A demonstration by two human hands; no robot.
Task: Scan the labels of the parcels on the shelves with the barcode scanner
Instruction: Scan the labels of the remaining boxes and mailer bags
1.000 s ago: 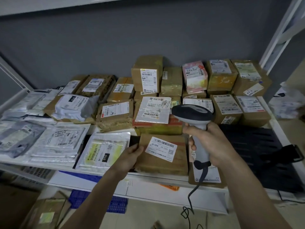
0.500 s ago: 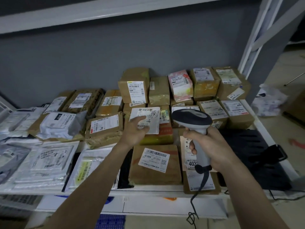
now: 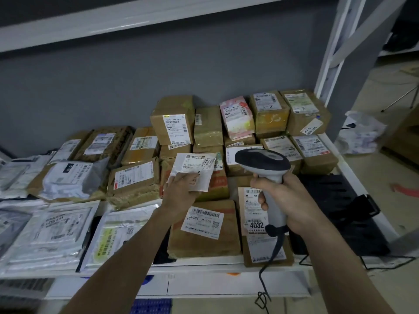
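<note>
My right hand (image 3: 285,200) grips the handle of the grey barcode scanner (image 3: 264,164), whose dark head points at the parcels in the middle of the shelf. My left hand (image 3: 180,191) holds the lower edge of a white-labelled flat parcel marked 4021 (image 3: 196,166), tilted up over an orange-printed box (image 3: 217,182). In front lie a brown parcel with a J6-506 label (image 3: 204,225) and a box labelled 4032 (image 3: 254,223). Several brown boxes (image 3: 173,120) are stacked behind.
White and grey mailer bags (image 3: 52,232) cover the shelf's left half. A black device (image 3: 340,211) with a cable sits at the right end. The white shelf edge (image 3: 204,268) runs along the front, a white upright (image 3: 333,48) rises at the right. The scanner cable (image 3: 265,279) hangs below.
My left hand left the J6-506 parcel, reached back and took hold of the 4021 parcel, lifting its edge. The scanner stayed roughly in place while the view rose.
</note>
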